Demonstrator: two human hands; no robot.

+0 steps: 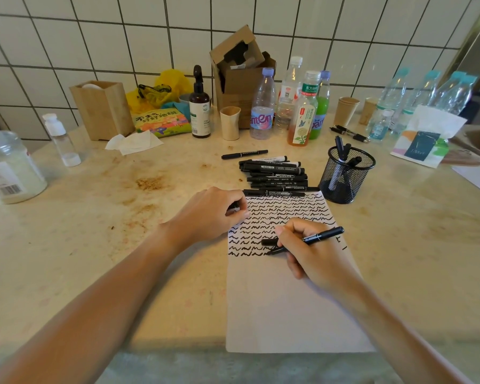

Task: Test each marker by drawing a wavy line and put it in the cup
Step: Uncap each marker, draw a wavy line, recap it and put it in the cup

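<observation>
While resting on the paper (288, 300), right grip (306, 254) pinches a marker (313, 239), tip on the lowest wavy line; left grip (212, 212) curls round a black cap (234, 207).

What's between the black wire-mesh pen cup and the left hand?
Head view: the row of loose black markers and the top edge of the white paper sheet lie between the mesh cup and left hand.

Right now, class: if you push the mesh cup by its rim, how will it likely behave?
The mesh cup is open wire, so probably light and apt to slide. The markers lean tall above its rim, so it may tip. It looks stiff, not floppy.
</observation>
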